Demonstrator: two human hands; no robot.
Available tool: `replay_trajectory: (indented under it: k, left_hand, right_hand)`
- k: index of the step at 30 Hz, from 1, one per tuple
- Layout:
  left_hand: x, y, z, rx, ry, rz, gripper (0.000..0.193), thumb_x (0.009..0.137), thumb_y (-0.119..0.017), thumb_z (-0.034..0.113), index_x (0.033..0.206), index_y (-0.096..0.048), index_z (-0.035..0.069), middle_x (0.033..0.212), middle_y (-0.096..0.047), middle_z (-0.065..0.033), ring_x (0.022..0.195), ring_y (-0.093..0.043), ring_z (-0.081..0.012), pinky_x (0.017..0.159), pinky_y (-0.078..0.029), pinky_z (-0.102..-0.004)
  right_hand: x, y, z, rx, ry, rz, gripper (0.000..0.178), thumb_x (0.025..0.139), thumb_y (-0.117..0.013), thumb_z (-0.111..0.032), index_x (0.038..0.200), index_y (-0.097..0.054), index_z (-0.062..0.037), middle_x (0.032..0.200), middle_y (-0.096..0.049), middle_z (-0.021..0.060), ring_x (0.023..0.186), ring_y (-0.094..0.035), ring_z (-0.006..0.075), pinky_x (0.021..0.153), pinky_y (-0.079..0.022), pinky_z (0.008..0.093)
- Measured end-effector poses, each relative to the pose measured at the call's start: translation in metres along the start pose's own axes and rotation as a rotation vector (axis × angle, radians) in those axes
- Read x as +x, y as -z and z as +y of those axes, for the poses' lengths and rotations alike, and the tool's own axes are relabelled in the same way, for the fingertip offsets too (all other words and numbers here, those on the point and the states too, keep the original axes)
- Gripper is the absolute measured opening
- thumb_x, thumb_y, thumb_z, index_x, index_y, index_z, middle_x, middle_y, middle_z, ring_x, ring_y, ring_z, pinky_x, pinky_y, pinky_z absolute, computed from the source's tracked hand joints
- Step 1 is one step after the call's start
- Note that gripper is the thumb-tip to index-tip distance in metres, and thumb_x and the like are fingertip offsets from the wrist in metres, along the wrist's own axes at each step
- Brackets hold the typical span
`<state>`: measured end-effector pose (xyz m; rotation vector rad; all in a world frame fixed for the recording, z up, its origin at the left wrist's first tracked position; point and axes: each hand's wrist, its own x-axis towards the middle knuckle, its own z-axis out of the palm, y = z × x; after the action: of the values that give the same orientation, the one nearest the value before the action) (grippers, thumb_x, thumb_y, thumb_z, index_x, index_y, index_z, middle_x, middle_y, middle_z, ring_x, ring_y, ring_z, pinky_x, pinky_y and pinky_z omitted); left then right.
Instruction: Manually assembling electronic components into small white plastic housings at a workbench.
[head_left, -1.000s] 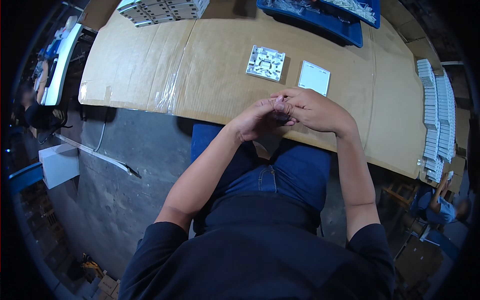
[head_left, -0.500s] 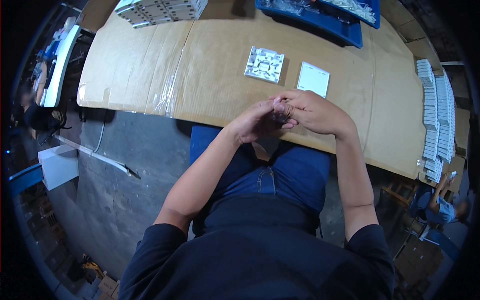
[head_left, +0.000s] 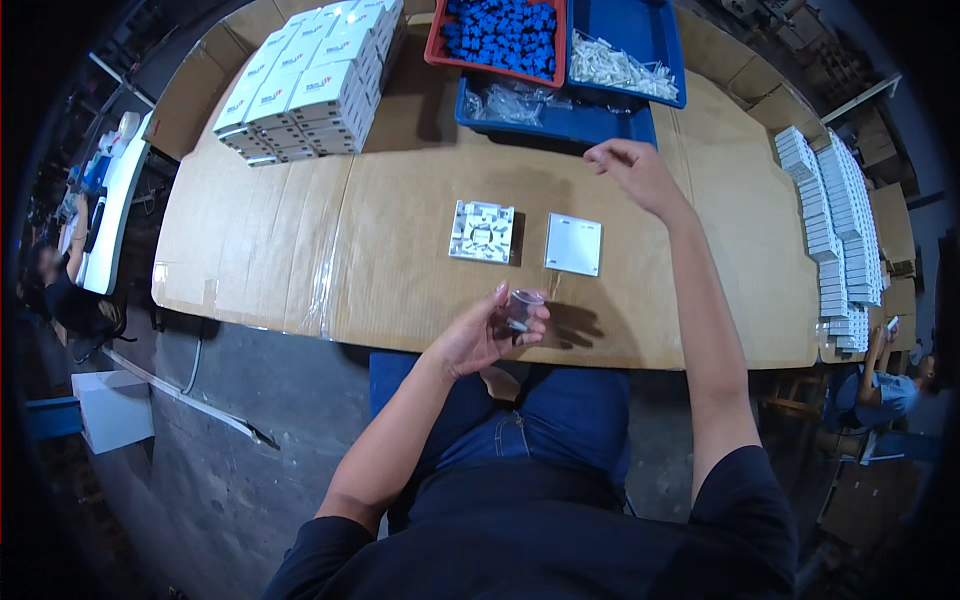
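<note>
A small clear plastic bag (head_left: 524, 308), its mouth spread into a round shape, is in my left hand (head_left: 482, 335) just above the table's near edge. Something small shows at its bottom, too indistinct to name. My right hand (head_left: 637, 172) is stretched forward, close to the near rim of the blue trays, with loosely bent fingers and nothing visible in them. Between the hands and the trays lie a white square frame (head_left: 482, 231) with a moulded, cut-out inside and, to its right, a flat white square plate (head_left: 574, 244).
A red tray (head_left: 437, 54) of blue parts stands beside a blue tray (head_left: 683, 98) of white plugs, above another blue tray (head_left: 640, 130) with clear bags. Stacked white boxes (head_left: 300, 90) are at the back left; white pieces (head_left: 835, 225) line the right edge. Other people sit at both sides.
My hands have parted. The right has moved forward toward the trays, while the left keeps the bag, now spread open. The view has tilted up, showing more of the trays and boxes.
</note>
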<state>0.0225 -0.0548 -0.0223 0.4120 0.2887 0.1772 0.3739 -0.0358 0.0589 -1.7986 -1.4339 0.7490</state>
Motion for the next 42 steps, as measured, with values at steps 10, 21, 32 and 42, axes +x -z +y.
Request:
replay_trajectory:
  k: [10, 21, 32, 42]
  left_hand:
    - [0.001, 0.006, 0.003, -0.057, 0.052, -0.047, 0.06, 0.111, -0.038, 0.048, 0.143, -0.051, -0.001, 0.123, -0.068, -0.0105, 0.111, -0.067, -0.021, 0.101, -0.053, -0.0349]
    - [0.01, -0.004, 0.012, -0.133, 0.115, -0.067, 0.06, 0.109, -0.046, 0.047, 0.142, -0.05, -0.002, 0.122, -0.067, -0.0131, 0.108, -0.067, -0.0222, 0.098, -0.054, -0.034]
    - [0.012, -0.005, 0.019, -0.191, 0.147, -0.074, 0.06, 0.109, -0.047, 0.043, 0.143, -0.048, -0.007, 0.122, -0.067, -0.0154, 0.108, -0.068, -0.0243, 0.097, -0.055, -0.0343]
    - [0.012, -0.002, 0.016, -0.188, 0.133, -0.065, 0.06, 0.109, -0.048, 0.042, 0.142, -0.048, -0.008, 0.122, -0.067, -0.0159, 0.108, -0.068, -0.0247, 0.098, -0.055, -0.0341]
  right_hand:
    - [0.124, 0.088, 0.042, -0.473, 0.071, 0.499, 0.021, 0.094, -0.07, -0.026, 0.103, -0.077, -0.009, 0.102, -0.077, 0.0121, 0.096, -0.073, 0.0287, 0.086, -0.055, 0.039]
    - [0.212, 0.118, 0.058, -0.857, 0.097, 0.438, 0.022, 0.093, -0.063, -0.025, 0.106, -0.077, -0.0147, 0.108, -0.074, 0.0117, 0.102, -0.07, 0.0335, 0.087, -0.056, 0.0459]
    - [0.243, 0.126, 0.048, -1.046, 0.154, 0.187, 0.016, 0.091, -0.068, -0.022, 0.097, -0.076, -0.0091, 0.105, -0.074, 0.0131, 0.101, -0.069, 0.0352, 0.084, -0.056, 0.0474]
    - [0.243, 0.124, 0.047, -1.044, 0.255, 0.173, 0.015, 0.095, -0.066, -0.021, 0.101, -0.069, -0.0074, 0.103, -0.067, 0.0118, 0.101, -0.066, 0.0346, 0.084, -0.054, 0.0475]
